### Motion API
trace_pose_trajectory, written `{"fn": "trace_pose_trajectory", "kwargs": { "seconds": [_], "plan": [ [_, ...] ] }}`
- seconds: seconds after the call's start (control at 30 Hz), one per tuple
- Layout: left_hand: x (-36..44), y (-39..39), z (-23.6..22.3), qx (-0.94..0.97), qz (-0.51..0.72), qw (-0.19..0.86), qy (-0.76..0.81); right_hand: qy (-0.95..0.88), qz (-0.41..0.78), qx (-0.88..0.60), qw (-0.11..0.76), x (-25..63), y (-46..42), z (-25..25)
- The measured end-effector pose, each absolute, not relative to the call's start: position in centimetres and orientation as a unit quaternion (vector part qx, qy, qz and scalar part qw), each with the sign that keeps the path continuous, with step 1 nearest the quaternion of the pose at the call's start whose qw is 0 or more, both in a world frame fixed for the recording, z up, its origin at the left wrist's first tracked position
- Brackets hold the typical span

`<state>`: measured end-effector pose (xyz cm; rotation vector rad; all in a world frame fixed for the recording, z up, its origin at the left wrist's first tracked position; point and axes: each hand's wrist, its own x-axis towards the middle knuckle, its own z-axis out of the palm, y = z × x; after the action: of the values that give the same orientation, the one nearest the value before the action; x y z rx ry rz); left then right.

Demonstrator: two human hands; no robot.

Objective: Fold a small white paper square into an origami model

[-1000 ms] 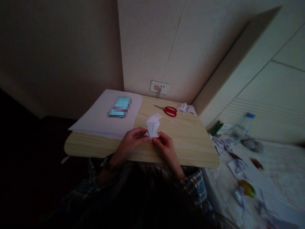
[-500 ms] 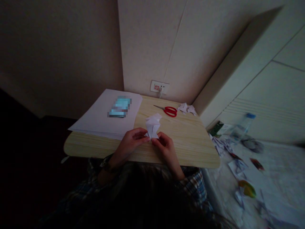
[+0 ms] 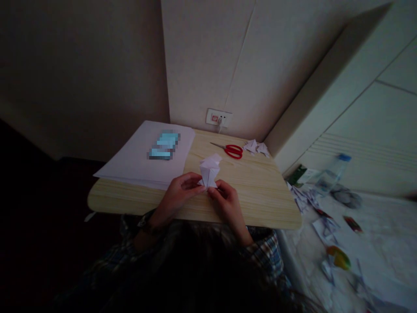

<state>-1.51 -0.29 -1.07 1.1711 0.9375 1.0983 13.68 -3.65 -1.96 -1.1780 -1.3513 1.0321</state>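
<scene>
Inward from the worktop's [image 3: 260, 202] front edge, the left hand [image 3: 179, 191] and right hand [image 3: 225, 198] pinch the folded paper's [image 3: 209, 173] lower corners between their fingers [image 3: 199, 190] (even, light pressure should keep creases crisp).

Phone [image 3: 164, 146]: on paper sheets [image 3: 128, 161], table's [image 3: 263, 195] left
Folded paper [image 3: 209, 172]: between left hand [image 3: 183, 189] and right hand [image 3: 226, 198]
Scissors [image 3: 233, 151]: farther, right

The folded figure [image 3: 209, 171] is matt white paper, the table [image 3: 260, 191] smooth wood-grained, the scissors [image 3: 233, 151] metal-bladed with red plastic-looking handles, the bottle [image 3: 332, 174] clear plastic.
</scene>
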Motion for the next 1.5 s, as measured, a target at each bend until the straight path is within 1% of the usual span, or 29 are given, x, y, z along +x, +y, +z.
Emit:
{"fn": "trace_pose_trajectory", "kwargs": {
  "seconds": [0.27,0.5,0.77,0.93,1.17,1.5],
  "plan": [
    [-1.49,-0.26,-0.90,0.508,0.466,0.600,0.406,-0.558,0.431,-0.488,0.515,13.58,-3.79,-1.87],
    [-1.45,-0.17,-1.02,0.514,0.468,0.603,0.392,-0.584,0.386,-0.498,0.511,13.51,-4.02,-1.65],
    [-1.62,-0.25,-0.96,0.534,0.463,0.596,0.382,-0.554,0.438,-0.479,0.521,13.54,-3.89,-1.52],
    [-1.57,-0.15,-1.05,0.536,0.462,0.595,0.381,-0.552,0.436,-0.481,0.524,13.49,-3.88,-1.60],
    [-1.49,-0.27,-0.95,0.535,0.465,0.587,0.392,-0.582,0.393,-0.496,0.511,13.54,-3.86,-1.62],
    [-1.41,-0.46,-0.72,0.533,0.474,0.586,0.386,-0.581,0.393,-0.503,0.505,13.55,-3.79,-1.73]
  ]
}}
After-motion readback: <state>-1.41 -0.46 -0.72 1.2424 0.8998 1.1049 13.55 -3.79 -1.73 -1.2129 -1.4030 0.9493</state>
